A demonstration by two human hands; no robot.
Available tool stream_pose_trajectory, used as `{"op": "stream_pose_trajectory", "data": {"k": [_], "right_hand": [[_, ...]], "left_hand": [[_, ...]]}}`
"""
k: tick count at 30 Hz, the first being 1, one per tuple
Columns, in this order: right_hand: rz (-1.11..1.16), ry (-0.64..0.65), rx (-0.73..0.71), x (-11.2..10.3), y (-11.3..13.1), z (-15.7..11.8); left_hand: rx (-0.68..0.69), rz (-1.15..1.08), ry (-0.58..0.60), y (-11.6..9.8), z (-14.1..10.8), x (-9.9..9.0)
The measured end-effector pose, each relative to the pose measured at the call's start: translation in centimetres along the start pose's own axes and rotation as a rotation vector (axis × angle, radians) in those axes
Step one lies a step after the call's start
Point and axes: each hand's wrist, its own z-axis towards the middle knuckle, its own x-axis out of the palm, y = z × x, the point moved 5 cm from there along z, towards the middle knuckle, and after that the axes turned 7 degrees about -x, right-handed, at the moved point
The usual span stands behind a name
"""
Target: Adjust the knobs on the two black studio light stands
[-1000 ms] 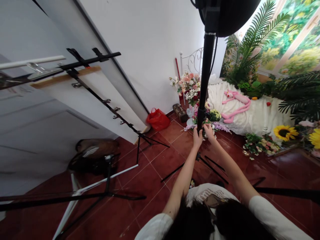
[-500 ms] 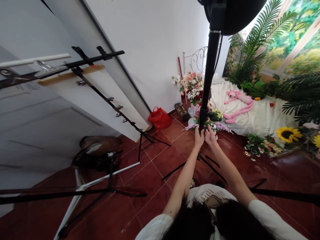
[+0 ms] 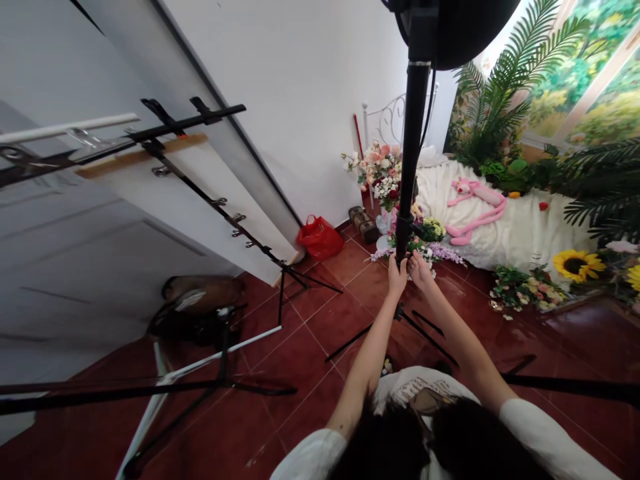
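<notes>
My left grip (image 3: 397,277) is clasping the black stand (image 3: 415,133); right grip (image 3: 421,269) is pinching, perhaps adjusting its fitting, needing steadiness next

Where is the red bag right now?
In the head view, the red bag sits on the tiled floor left of the black pole that the left hand grasps, between the lower end of the white board and the brown bundle.

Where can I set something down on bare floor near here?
Bare tiles lie between the white tube and the left leg under the pole, also between the right forearm and the pink-blossomed bunch. Flowers crowd the space beyond the pole.
</notes>
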Motion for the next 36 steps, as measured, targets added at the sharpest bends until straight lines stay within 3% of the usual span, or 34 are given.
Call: {"op": "stream_pose_trajectory", "data": {"k": [4,9,14,17,20,24,26,30,36], "right_hand": [[0.12,-0.016,0.081,-1.2,0.5,-2.1],[0.099,0.123,0.118,-2.4,2.0,-5.3],[0.001,0.072,0.095,-5.5,3.5,-7.9],[-0.06,-0.023,0.059,-9.0,4.8,-9.5],[-0.117,-0.156,0.006,-13.4,6.5,-11.3],[-0.144,-0.37,-0.11,-20.0,9.6,-14.4],[-0.125,-0.48,-0.17,-23.2,11.3,-16.2],[-0.064,-0.687,-0.268,-28.6,14.1,-20.5],[0.01,-0.929,-0.419,-33.3,16.7,-27.0]], "left_hand": [[-0.015,0.036,-0.024,0.0,-0.7,-0.2],[-0.036,0.083,-0.121,1.5,-2.7,-0.4],[-0.166,0.154,-0.221,5.7,-6.4,-0.7],[-0.352,0.136,-0.215,9.2,-9.0,0.3],[-0.472,0.086,0.007,11.5,-11.4,3.8],[-0.507,-0.012,0.397,11.2,-14.3,10.8],[-0.493,-0.041,0.553,9.9,-15.5,14.1],[-0.431,-0.038,0.75,6.8,-16.8,20.2],[-0.278,-0.099,1.038,0.1,-19.4,29.6]]}}
